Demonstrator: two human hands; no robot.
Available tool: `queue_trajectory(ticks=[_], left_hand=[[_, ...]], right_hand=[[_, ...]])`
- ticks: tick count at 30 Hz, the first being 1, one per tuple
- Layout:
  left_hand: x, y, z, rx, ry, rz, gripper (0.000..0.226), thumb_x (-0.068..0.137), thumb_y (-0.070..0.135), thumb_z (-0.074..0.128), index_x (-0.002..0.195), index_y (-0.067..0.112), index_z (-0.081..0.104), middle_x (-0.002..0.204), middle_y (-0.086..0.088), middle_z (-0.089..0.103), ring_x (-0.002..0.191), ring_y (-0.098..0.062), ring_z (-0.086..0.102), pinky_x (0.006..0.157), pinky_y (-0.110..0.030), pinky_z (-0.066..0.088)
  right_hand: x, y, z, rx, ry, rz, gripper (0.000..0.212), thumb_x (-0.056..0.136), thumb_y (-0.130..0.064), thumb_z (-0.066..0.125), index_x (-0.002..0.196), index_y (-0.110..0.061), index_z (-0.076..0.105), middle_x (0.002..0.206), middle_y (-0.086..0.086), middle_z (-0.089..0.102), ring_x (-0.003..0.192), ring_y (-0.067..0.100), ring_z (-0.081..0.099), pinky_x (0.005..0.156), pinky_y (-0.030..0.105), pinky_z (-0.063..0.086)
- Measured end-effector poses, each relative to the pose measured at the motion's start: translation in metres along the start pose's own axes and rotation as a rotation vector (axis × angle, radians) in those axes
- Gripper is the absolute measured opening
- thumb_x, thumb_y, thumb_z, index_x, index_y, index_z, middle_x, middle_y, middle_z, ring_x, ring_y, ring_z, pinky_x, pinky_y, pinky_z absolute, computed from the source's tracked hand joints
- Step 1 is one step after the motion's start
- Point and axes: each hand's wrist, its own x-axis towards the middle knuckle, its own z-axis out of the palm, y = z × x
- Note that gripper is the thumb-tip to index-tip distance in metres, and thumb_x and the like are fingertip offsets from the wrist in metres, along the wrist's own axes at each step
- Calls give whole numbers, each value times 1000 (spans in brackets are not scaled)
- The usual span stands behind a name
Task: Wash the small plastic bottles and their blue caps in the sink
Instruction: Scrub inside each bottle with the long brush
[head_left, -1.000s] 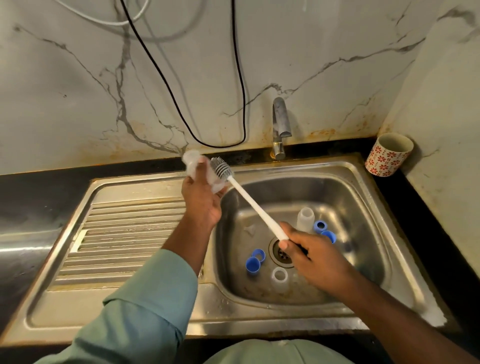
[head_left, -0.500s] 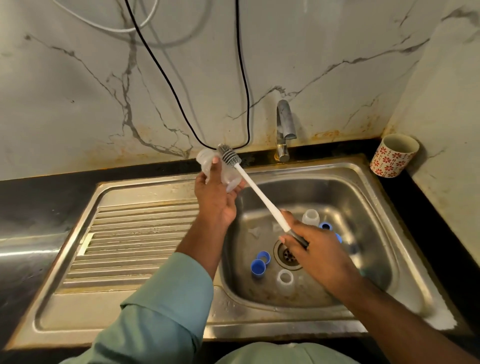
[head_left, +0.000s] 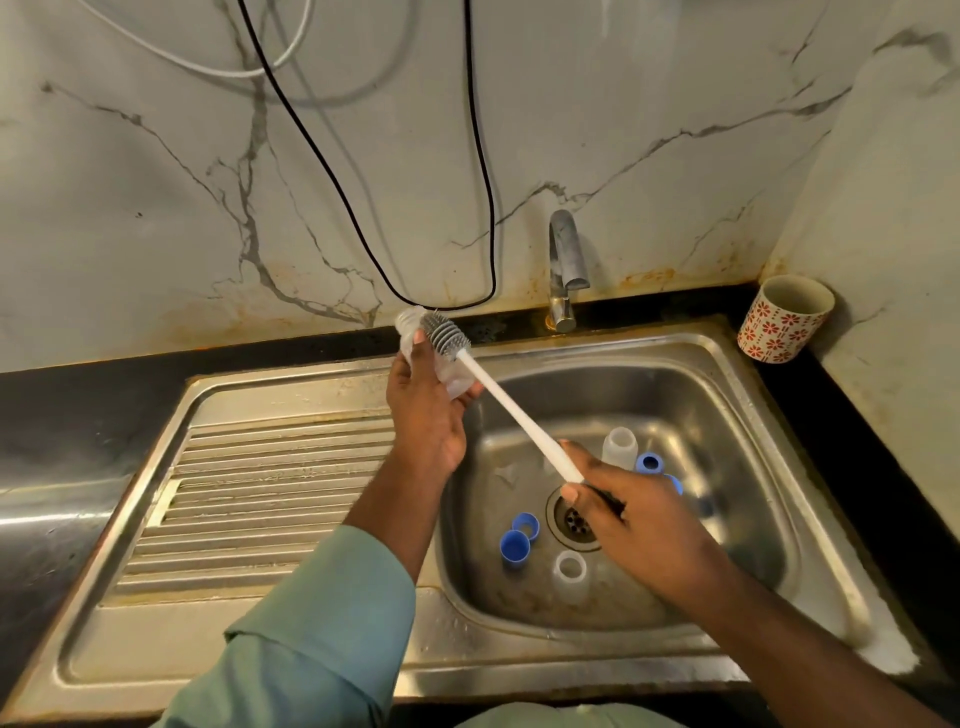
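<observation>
Overhead, from the head camera: left hand raised above the sink's back rim, fingers curled round a clear plastic bottle, tilted, its far end poking past the fingertips. Right hand lower, over the basin, closed round the dark grip end of a bottle brush. White handle slanting up and leftward; grey bristle head lying against the held bottle, beside the left fingers. Whether inside the bottle or only alongside it, cannot tell.

Down in the basin: one clear bottle upright behind the right hand, just beside two blue caps, the further one half hidden by the knuckles. Left of the drain, two more blue caps touching each other. Near the front of the drain, another clear bottle, mouth facing up.

Ridged draining board to the left. Tap at the back rim, no water visible. Patterned cup on the dark counter at the back right corner. Black cable and white cable hanging across the marble wall. Green sleeve on the left forearm.
</observation>
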Motion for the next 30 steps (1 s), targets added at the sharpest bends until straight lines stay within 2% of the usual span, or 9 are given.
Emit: queue_trajectory(ticks=[5,9,15,18,21,23,25,27,30], left_hand=[[3,-3,-1,-27,8,35,41,96,37,61,130,15,56,112,-11,65,92,-25,63,63,-32,54],[0,-13,1,10,-1,39,49,95,38,62,135,13,51,109,-9,62,91,-22,61,58,-30,53],[10,-8,-5,-76,15,29,47,94,37,64,133,15,51,127,-17,61,110,-35,63,75,-41,56],[3,-12,1,16,-42,27,51,93,38,64,135,14,49,123,-16,59,100,-30,62,62,-35,55],[11,-1,0,-144,57,-36,45,96,38,61,132,15,50,125,-13,62,102,-28,65,67,-38,58],[17,7,-4,-183,105,-69,45,97,39,59,133,15,49,123,-12,63,102,-28,66,69,-39,59],[10,3,-1,-89,40,-100,46,96,40,60,133,14,50,121,-12,64,103,-29,66,71,-39,60],[-3,-9,6,-24,-20,-149,54,90,43,65,133,14,50,120,-11,62,103,-27,64,66,-36,60],[-2,-1,8,-104,36,-129,76,74,44,76,137,13,45,120,-12,59,104,-28,62,67,-38,59]], right_hand=[[5,-3,3,83,11,9,35,99,-30,52,101,-65,49,60,-5,50,48,3,43,48,18,40],[11,-5,10,123,2,55,25,99,-30,50,115,-45,62,55,-11,44,49,3,43,50,17,39],[5,-4,7,149,-30,56,30,99,-30,50,98,-60,54,54,-10,47,46,1,45,44,15,38],[12,-4,5,169,35,83,22,99,-28,51,105,-44,66,54,-7,42,46,4,38,44,22,38],[7,-2,0,80,-37,52,26,99,-30,51,92,-54,58,56,-7,49,47,4,44,46,19,40],[-3,-2,1,89,-83,62,32,99,-30,52,102,-62,50,62,-6,54,50,0,48,49,14,41],[0,-4,5,113,-71,91,27,100,-30,51,113,-52,57,62,-6,52,49,0,47,48,13,39],[13,-5,7,133,-17,128,23,100,-31,50,115,-28,67,57,-8,45,46,2,42,46,16,37],[11,-9,6,112,-56,114,27,100,-29,50,123,-26,64,56,-10,48,47,0,46,47,14,37]])
